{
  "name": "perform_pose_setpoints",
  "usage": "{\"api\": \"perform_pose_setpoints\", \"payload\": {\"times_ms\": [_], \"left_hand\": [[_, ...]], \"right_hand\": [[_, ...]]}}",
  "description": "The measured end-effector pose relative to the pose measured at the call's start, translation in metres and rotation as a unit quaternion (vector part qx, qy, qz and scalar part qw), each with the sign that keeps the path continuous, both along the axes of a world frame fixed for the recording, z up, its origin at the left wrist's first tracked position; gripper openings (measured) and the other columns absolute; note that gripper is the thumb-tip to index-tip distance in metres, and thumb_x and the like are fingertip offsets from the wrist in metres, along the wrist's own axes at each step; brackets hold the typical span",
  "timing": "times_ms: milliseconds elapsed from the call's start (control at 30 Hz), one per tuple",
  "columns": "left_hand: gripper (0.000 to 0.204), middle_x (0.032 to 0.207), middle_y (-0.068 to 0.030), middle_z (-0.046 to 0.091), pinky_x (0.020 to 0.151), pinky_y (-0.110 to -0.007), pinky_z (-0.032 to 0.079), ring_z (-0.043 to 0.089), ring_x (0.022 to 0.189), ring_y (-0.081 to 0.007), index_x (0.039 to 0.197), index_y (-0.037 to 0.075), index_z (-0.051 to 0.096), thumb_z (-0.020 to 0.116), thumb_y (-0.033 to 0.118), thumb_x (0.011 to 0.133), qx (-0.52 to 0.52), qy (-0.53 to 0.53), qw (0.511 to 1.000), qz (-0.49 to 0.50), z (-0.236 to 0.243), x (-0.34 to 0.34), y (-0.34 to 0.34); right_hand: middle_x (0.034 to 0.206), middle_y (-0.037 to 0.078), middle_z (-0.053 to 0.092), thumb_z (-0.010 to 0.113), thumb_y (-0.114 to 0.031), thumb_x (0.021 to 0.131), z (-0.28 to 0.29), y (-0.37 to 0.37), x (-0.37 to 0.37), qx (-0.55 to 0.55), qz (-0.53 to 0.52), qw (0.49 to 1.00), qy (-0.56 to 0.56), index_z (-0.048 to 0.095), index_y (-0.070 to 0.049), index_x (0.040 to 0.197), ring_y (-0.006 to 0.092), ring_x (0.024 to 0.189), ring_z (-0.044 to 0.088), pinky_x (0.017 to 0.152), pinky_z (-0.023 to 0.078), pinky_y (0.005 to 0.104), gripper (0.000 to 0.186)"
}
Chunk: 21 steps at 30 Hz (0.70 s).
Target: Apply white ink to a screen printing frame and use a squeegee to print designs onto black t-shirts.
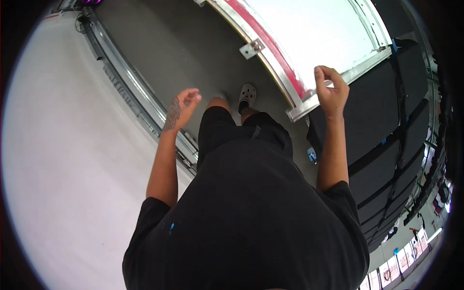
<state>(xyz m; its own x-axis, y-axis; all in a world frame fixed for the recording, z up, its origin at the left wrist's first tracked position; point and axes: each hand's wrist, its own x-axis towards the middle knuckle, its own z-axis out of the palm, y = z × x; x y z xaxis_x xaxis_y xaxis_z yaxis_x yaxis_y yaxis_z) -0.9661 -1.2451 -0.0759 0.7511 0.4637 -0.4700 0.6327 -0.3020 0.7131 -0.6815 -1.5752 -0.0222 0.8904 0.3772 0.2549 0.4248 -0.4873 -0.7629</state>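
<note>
My left hand [185, 107] hangs over the dark floor beside the long pale table on the left. Its fingers are loosely bent and hold nothing that I can see. On the other side, my right hand [333, 96] is raised with the thumb up and the fingers curved, a gap showing between them. It overlaps the near corner of a large metal-edged frame [365, 66] with a white sheet [309, 36] across it. I cannot tell whether the hand touches the frame. A red strip [273, 46] runs along the frame's left side, where a small metal bracket [251, 49] sticks out.
The pale table [72, 159] has a metal rail [128, 72] along its edge. Black panels [360, 121] lie in a row at the right. A small blue item [311, 155] is by the table edge under my right forearm. Dark floor [169, 53] forms an aisle between the tables.
</note>
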Motion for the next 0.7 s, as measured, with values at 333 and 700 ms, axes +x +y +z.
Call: {"api": "perform_pose_setpoints", "payload": {"times_ms": [333,700], "left_hand": [[0.027,0.101,-0.0065,0.074,0.088,-0.032,0.053,0.068,0.094,-0.0150,0.111,0.003,0.073,0.070,0.026,0.098,-0.157,-0.057,0.970,-0.177,-0.003,0.204,0.063],[0.037,0.102,-0.0092,0.075,0.085,-0.032,0.055,0.068,0.091,-0.0132,0.124,0.001,0.069,0.071,0.027,0.097,-0.331,0.066,0.872,-0.354,-0.017,0.252,0.041]], "right_hand": [[0.085,0.012,0.075,0.080,-0.024,0.090,-0.012,0.009,0.082,-0.161,-0.196,0.967,0.038,0.075,0.001,0.100,0.0189,0.078,0.072,0.073,0.056,0.0300,0.028],[0.092,0.013,0.076,0.076,-0.026,0.091,-0.011,-0.031,0.184,-0.140,-0.328,0.930,0.092,0.074,0.001,0.107,0.0182,0.080,0.073,0.072,0.056,0.0289,0.031]]}}
